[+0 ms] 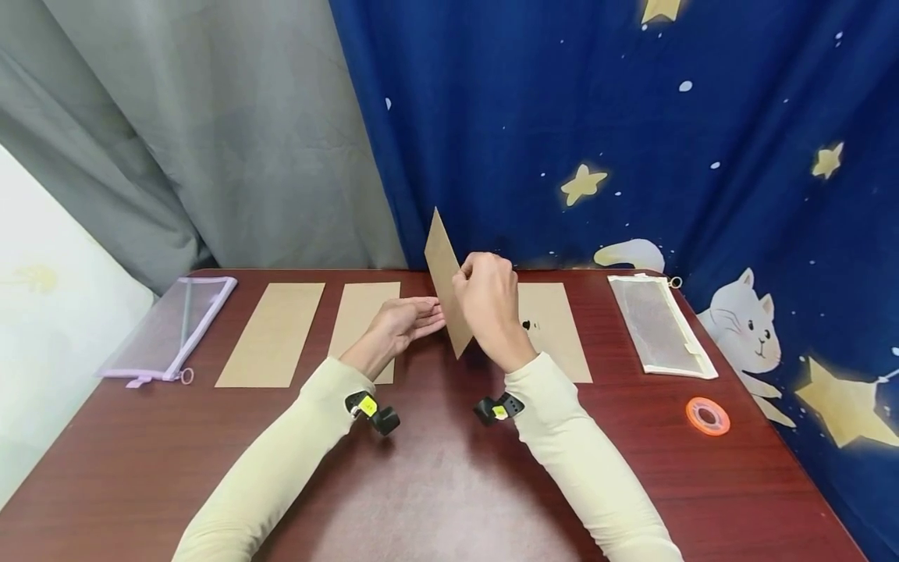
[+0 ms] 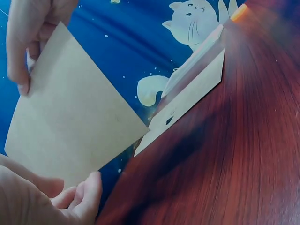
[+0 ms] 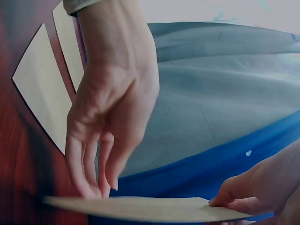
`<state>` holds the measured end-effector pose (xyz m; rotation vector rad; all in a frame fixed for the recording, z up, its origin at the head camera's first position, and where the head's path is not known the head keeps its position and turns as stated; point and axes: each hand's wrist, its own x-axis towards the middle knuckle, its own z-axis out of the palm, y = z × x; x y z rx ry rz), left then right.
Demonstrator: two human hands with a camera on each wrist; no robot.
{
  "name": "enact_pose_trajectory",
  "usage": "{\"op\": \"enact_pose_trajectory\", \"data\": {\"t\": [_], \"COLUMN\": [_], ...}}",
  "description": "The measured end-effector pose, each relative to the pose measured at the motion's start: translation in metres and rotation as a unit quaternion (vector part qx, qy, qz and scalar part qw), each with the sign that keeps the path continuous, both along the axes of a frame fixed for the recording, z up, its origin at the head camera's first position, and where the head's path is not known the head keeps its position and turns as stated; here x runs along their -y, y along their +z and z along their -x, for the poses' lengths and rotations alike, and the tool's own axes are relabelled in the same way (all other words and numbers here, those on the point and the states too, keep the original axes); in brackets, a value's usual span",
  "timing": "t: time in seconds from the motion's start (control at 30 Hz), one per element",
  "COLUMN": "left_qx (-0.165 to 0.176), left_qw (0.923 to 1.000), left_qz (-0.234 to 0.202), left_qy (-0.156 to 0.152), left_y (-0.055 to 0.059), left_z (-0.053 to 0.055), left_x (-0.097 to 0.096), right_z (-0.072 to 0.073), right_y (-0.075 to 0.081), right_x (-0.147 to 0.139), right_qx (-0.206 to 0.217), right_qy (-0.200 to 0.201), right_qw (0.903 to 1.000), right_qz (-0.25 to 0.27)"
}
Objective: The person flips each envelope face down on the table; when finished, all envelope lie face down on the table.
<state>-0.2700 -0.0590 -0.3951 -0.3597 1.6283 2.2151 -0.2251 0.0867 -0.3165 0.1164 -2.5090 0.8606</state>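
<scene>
A plain brown paper card (image 1: 444,273) stands on edge above the middle of the table. My right hand (image 1: 489,300) pinches it near its upper edge, as the right wrist view shows at the right, where the fingertips meet the card (image 3: 154,208). Fairly straight, the fingers of my left hand (image 1: 403,324) touch the card's lower side. The left wrist view has the card's broad face (image 2: 75,112), with my left hand (image 2: 47,197) below it and the right hand (image 2: 33,37) above.
Two brown cards, one far left (image 1: 270,336) and one nearer (image 1: 361,316), lie flat on the table (image 1: 435,484). Right of centre is another card (image 1: 558,336) with small black marks. A purple mesh pouch (image 1: 165,328), a white mesh pouch (image 1: 656,324) and an orange tape roll (image 1: 694,418) lie farther out.
</scene>
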Motion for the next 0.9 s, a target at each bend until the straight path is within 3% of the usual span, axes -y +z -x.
{"op": "enact_pose_trajectory", "data": {"t": [0.2, 0.47, 0.73, 0.9], "left_qx": [-0.015, -0.048, -0.095, -0.116], "left_qw": [0.9994, 0.9959, 0.9901, 0.9798], "left_qz": [0.0, 0.043, 0.082, 0.153], "left_qy": [0.032, 0.063, 0.063, 0.056], "left_y": [0.002, 0.003, 0.001, -0.003], "left_z": [-0.001, 0.001, 0.001, 0.0], "left_x": [0.011, 0.018, 0.017, 0.015], "right_z": [0.002, 0.008, 0.019, 0.023], "right_y": [-0.004, -0.02, -0.04, -0.057], "right_x": [-0.013, -0.034, -0.049, -0.053], "right_qx": [0.019, 0.05, 0.065, 0.106], "right_qy": [0.007, 0.029, -0.006, -0.01], "right_qw": [0.999, 0.9937, 0.9884, 0.9844], "right_qz": [0.041, 0.096, 0.137, 0.14]}}
